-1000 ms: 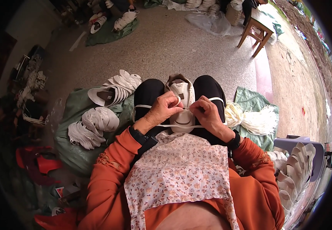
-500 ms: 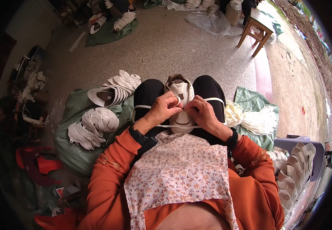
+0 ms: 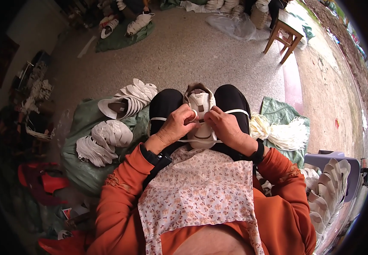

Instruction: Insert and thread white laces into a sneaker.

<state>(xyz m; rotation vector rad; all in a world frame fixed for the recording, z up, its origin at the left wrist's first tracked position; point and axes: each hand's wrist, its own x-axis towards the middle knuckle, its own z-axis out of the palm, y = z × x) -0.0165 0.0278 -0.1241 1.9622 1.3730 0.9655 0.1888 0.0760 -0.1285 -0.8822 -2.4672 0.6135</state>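
A white shoe upper (image 3: pixel 199 100) with a brown collar is wedged between my black-clad knees, its toe toward me. Over its lacing area, my left hand (image 3: pixel 176 126) is closed in a pinch on a white shoelace (image 3: pixel 160 118). Facing it from the other side, my right hand (image 3: pixel 227 126) is also pinched, fingertips down at the eyelet edge. A length of white lace (image 3: pixel 237 111) crosses the thigh next to it, and more passes under the hands near the toe. My fingers hide the eyelets and the lace ends.
Stacked white uppers (image 3: pixel 128 100) lie on a green sack (image 3: pixel 75 159) at left. Bundled laces (image 3: pixel 284 131) rest on green cloth at right, above a grey-purple plastic chair (image 3: pixel 349 170) holding more uppers. A wooden stool (image 3: pixel 284 36) stands far right; other people sit at the back.
My hands have drawn slightly apart; the fingertips that met over the shoe now leave a small gap. The shoe upper stays between my knees.
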